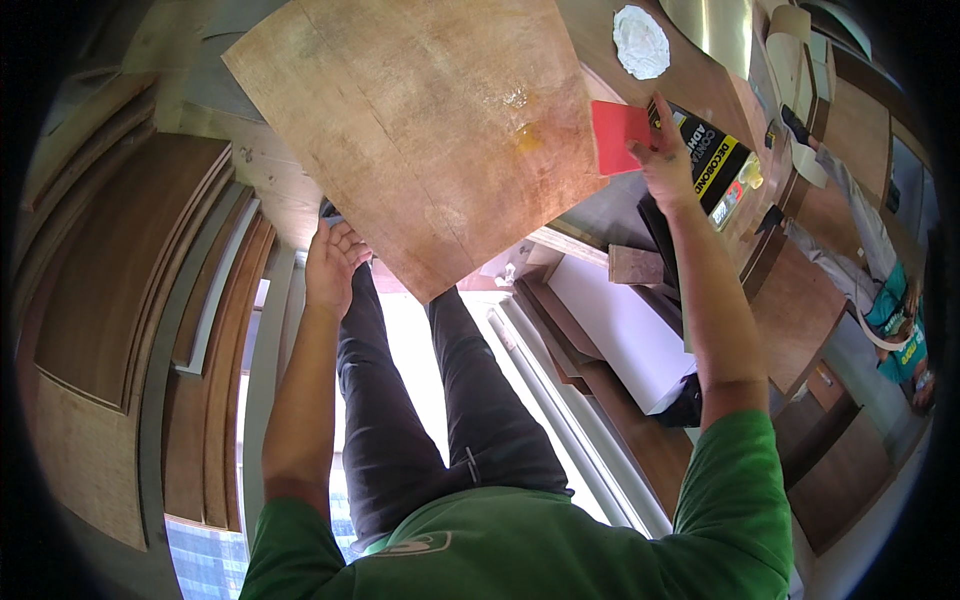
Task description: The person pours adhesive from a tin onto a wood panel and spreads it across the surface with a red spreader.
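Note:
A brown plywood sheet [400, 120] lies in front of me, tilted so that one corner points toward my legs. Yellowish glue [527, 137] glistens wet in a patch on its right half. My right hand [664, 158] pinches a flat red spreader [617, 138] at the sheet's right edge. Just beyond that hand stands a black and yellow adhesive can [712, 165], partly hidden by my wrist. By the sheet's lower left edge, my left hand [334, 262] has loosely bent fingers and nothing visible in them. I cannot tell whether it touches the sheet.
A white crumpled round piece [641, 42] lies at the upper right. Stacked boards [135, 265] stand on my left. More boards and a white panel [625, 325] lean to the right of my legs. At the far right is another person in a teal shirt [895, 310].

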The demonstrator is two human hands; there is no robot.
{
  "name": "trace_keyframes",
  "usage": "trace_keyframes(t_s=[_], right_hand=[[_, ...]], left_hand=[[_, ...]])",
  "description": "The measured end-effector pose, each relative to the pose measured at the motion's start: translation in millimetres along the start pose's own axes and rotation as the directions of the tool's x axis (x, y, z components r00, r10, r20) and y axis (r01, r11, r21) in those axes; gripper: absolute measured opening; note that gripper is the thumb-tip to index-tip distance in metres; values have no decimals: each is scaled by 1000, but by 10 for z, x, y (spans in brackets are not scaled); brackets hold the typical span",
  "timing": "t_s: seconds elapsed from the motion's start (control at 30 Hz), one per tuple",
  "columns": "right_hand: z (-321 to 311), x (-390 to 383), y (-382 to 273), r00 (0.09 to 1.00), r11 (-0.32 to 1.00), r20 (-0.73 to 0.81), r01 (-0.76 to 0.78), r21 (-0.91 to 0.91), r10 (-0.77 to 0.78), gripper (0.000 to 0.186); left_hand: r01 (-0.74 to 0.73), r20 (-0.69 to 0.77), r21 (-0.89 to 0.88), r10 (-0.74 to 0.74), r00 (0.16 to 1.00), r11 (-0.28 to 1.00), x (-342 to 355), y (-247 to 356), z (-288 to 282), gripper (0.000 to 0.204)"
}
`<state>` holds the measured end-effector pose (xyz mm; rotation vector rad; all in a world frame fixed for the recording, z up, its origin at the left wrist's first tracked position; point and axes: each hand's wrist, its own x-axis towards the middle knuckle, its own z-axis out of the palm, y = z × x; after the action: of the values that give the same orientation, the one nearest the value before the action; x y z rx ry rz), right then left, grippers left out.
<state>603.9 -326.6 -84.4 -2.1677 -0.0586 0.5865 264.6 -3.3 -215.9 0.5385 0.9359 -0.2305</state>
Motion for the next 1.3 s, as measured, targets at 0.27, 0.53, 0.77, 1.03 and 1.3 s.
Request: trace_keyframes(t_s=[0.27, 0.53, 0.77, 1.03, 1.3], right_hand=[[496, 19, 502, 993, 992, 32, -119, 52, 118, 18], [639, 104, 610, 997, 983, 68, -7, -186, 20, 19], [572, 107, 493, 992, 853, -87, 28, -522, -87, 21], [125, 264, 676, 971, 778, -230, -99, -621, -59, 22], [-68, 311, 799, 966, 645, -258, -177, -743, -32, 23]], left_hand=[[20, 5, 20, -20, 1000, 1000, 30, 18, -2, 62], [18, 12, 23, -18, 1000, 1000, 53, 11, -19, 63], [22, 33, 40, -23, 999, 999, 42, 28, -20, 62], [33, 35, 44, -34, 999, 999, 32, 60, -10, 62], [32, 35, 33, -33, 999, 999, -11, 112, 57, 62]])
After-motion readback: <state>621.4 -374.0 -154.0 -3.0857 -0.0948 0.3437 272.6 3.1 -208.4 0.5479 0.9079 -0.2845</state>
